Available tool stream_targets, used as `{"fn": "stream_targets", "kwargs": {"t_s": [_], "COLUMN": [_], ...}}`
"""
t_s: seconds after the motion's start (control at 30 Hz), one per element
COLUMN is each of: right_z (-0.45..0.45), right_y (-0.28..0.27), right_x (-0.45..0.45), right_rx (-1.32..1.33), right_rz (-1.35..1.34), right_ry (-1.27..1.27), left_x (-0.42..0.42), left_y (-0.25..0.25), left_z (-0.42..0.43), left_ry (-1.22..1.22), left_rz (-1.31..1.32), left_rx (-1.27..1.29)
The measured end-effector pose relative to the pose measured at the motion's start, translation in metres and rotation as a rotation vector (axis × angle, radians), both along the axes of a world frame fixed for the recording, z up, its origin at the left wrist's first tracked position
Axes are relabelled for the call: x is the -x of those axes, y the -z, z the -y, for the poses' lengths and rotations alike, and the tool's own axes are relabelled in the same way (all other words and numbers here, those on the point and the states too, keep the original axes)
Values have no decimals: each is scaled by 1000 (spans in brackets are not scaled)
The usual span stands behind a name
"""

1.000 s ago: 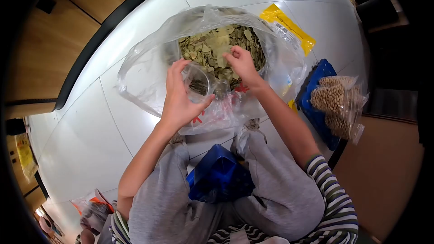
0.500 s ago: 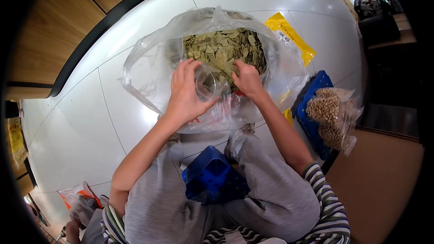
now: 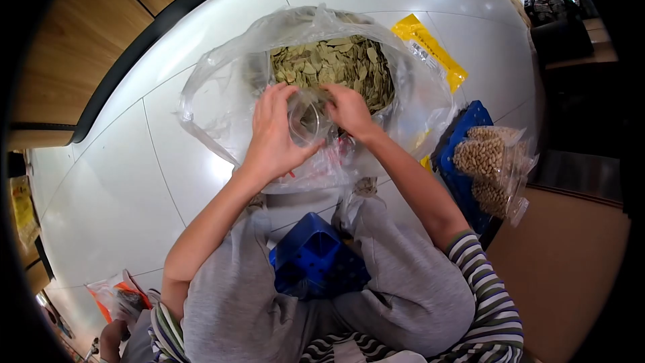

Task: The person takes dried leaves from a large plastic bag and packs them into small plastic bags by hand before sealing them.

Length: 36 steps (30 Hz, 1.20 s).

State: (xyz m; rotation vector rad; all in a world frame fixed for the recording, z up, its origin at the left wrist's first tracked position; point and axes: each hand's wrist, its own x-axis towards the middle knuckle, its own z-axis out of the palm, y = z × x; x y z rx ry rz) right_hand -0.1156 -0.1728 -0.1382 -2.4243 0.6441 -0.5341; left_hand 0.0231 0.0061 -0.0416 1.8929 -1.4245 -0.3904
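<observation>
A large clear plastic bag (image 3: 215, 94) stands wide open on the floor, holding many dry greenish-brown leaves (image 3: 336, 64). My left hand (image 3: 272, 128) curves around a clear, round-rimmed plastic container (image 3: 304, 124) over the near side of the bag's mouth. Some leaves show through or behind its see-through wall. At the container's far right side is my right hand (image 3: 349, 111), fingers bent together by the rim. What its fingertips hold is hidden.
A yellow packet (image 3: 430, 50) lies right of the bag. Bags of light brown nuts or beans (image 3: 480, 154) rest on a blue plastic stool (image 3: 463, 175). Another blue stool (image 3: 316, 255) is between my knees. A person's hand (image 3: 113, 339) shows at lower left, by an orange-and-clear packet (image 3: 121, 296).
My right hand has moved left, from over the leaves to the container's rim. My left hand stays around the container, almost unmoved.
</observation>
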Motion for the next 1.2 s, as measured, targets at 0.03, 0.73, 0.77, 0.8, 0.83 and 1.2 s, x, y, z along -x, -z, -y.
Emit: {"fn": "stream_targets", "kwargs": {"t_s": [0.03,0.73,0.77,0.8,0.83,1.2], "right_z": [2,-24,-25,-28,-32,-47], "right_y": [-3,-201,-200,-197,-193,-186], "right_x": [2,56,52,48,42,28], "right_rx": [-38,-799,-772,-680,-588,-639], "right_rz": [20,-261,-293,-279,-265,-66], "right_ry": [51,-60,-97,-96,-94,-5], "left_x": [1,17,18,20,22,30], "left_y": [-1,-18,-19,-19,-20,-13], "left_z": [-1,-2,-3,-3,-3,0], "left_ry": [-6,-2,25,35,45,-30], "left_rz": [10,178,175,167,159,20], "left_rx": [-7,60,70,77,85,85]}}
